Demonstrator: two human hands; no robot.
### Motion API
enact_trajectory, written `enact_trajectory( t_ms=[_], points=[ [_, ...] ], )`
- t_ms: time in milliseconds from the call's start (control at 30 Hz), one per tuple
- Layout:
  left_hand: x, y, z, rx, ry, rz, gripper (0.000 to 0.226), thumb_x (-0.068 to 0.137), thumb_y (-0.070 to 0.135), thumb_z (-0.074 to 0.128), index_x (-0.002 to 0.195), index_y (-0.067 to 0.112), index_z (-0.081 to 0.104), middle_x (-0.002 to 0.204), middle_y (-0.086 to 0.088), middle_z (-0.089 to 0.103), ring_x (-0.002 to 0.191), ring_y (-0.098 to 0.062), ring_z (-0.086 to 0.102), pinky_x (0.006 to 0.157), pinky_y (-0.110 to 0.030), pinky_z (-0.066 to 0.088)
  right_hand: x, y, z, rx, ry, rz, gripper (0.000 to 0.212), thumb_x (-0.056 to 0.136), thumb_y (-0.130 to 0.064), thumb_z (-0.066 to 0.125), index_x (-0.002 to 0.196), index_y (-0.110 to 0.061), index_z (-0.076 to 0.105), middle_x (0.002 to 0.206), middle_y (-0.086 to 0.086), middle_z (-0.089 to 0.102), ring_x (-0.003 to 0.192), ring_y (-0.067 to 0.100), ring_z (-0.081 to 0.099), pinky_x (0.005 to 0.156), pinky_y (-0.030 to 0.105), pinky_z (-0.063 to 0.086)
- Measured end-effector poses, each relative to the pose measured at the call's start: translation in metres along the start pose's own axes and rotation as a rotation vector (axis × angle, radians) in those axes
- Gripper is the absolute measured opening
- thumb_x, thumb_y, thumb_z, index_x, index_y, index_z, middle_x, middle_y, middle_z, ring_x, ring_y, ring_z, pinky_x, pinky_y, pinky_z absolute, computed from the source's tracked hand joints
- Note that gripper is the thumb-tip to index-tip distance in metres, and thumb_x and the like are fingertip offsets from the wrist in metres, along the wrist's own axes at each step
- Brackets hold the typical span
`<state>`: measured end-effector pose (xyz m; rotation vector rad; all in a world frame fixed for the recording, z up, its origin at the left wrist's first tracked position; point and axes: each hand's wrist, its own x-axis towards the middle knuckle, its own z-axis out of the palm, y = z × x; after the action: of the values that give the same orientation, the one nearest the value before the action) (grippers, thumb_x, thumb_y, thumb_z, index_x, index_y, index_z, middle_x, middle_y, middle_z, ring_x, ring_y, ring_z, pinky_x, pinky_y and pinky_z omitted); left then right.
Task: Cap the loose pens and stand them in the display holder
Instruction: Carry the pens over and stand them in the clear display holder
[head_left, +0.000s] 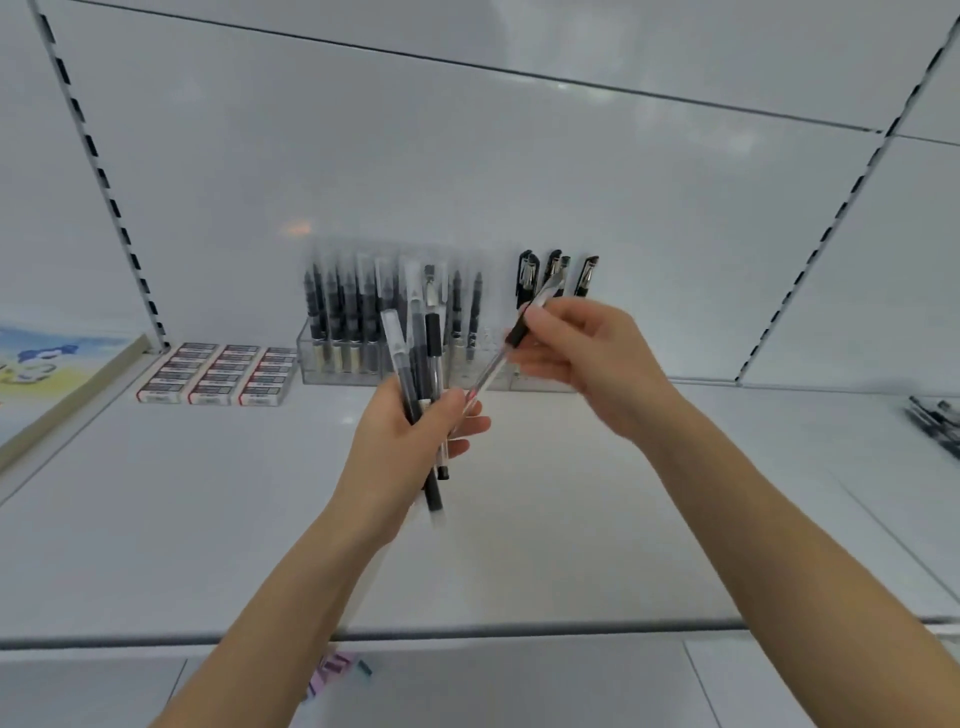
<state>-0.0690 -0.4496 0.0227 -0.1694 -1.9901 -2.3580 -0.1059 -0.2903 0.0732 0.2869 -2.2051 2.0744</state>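
Left hand (410, 441) clenched round bundle of pens (415, 358), upright above white shelf (208, 493). Right hand (587, 358) pinches single clear pen (493, 366) near black grip, tilted, lower end at left fingertips. Clear display holder (311, 376) just behind, partly filled.
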Motion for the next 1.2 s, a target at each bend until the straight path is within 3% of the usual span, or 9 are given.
enact_trajectory(
  t_ms=[67,233,567,700,767,933,1000,1067,1200],
  points=[
    [0.001,-0.001,-0.004,-0.012,0.031,-0.021,0.010,0.090,0.014,0.052,0.098,0.009,0.053,0.091,-0.005,0.069,0.080,-0.013,0.071,0.074,-0.030,0.055,0.015,-0.008,-0.022,0.036,0.151,-0.075,0.016,0.091,-0.008,0.053,0.076,-0.011,0.060,0.065,-0.001,0.069,0.058,0.007,0.068,0.061,0.017,0.055],
    [-0.001,-0.001,-0.009,0.004,0.068,-0.031,0.008,0.085,0.013,0.060,0.092,0.010,0.057,0.079,-0.005,0.061,0.061,-0.009,0.067,0.057,-0.024,0.057,0.055,-0.013,-0.056,-0.357,0.433,-0.276,0.008,0.088,-0.007,0.053,0.086,-0.015,0.056,0.077,0.005,0.064,0.062,0.010,0.066,0.068,0.022,0.056],
    [0.001,0.000,-0.007,-0.050,0.100,-0.035,0.003,0.083,0.009,0.061,0.085,0.010,0.060,0.065,0.000,0.071,0.057,-0.011,0.068,0.053,-0.022,0.056,0.084,0.007,-0.043,-0.644,0.270,-0.297,0.014,0.090,-0.007,0.051,0.099,-0.001,0.060,0.085,0.011,0.064,0.063,0.011,0.062,0.071,0.024,0.052],
    [0.002,0.001,-0.004,-0.080,0.103,-0.053,0.004,0.084,0.010,0.060,0.087,0.010,0.060,0.069,-0.001,0.072,0.060,-0.011,0.068,0.053,-0.022,0.056,0.088,0.020,-0.039,-0.766,0.203,-0.216,0.016,0.090,-0.007,0.051,0.094,0.007,0.059,0.088,0.025,0.067,0.079,0.032,0.067,0.081,0.042,0.053],
    [0.003,0.001,-0.002,-0.086,0.114,-0.059,0.004,0.084,0.011,0.060,0.087,0.009,0.061,0.070,-0.003,0.069,0.059,-0.009,0.067,0.051,-0.021,0.054,0.085,0.028,-0.037,-0.789,0.189,-0.179,0.018,0.090,-0.009,0.051,0.092,0.007,0.059,0.086,0.027,0.067,0.083,0.036,0.067,0.081,0.042,0.052],
    [0.004,-0.001,0.002,-0.076,0.116,-0.068,0.004,0.084,0.013,0.061,0.085,0.009,0.060,0.067,-0.008,0.059,0.052,-0.005,0.062,0.049,-0.020,0.053,0.070,0.025,-0.038,-0.750,0.278,-0.171,0.022,0.088,-0.020,0.057,0.091,0.001,0.061,0.084,0.017,0.069,0.085,0.029,0.065,0.078,0.033,0.051],
    [0.005,-0.001,0.005,-0.078,0.107,-0.062,0.005,0.083,0.013,0.061,0.084,0.009,0.060,0.068,-0.007,0.060,0.052,-0.005,0.062,0.048,-0.019,0.052,0.051,0.016,-0.035,-0.519,0.303,-0.175,0.017,0.087,-0.023,0.058,0.081,-0.008,0.064,0.075,0.008,0.069,0.073,0.020,0.067,0.069,0.030,0.052],
    [0.005,-0.001,0.010,-0.075,0.084,-0.058,0.004,0.083,0.012,0.061,0.084,0.009,0.060,0.069,-0.006,0.061,0.052,-0.006,0.063,0.047,-0.019,0.051,0.025,0.009,-0.026,-0.303,0.184,-0.125,0.018,0.087,-0.024,0.060,0.076,-0.011,0.064,0.071,0.003,0.069,0.062,0.010,0.065,0.061,0.024,0.051],
    [0.007,-0.002,0.024,-0.048,0.005,-0.054,0.002,0.085,0.010,0.059,0.085,0.008,0.060,0.072,-0.006,0.061,0.053,-0.007,0.064,0.047,-0.020,0.051,-0.002,0.012,-0.010,-0.241,-0.022,-0.037,0.008,0.085,-0.020,0.062,0.081,-0.014,0.066,0.068,-0.005,0.069,0.060,0.004,0.065,0.058,0.018,0.051]
  ],
)
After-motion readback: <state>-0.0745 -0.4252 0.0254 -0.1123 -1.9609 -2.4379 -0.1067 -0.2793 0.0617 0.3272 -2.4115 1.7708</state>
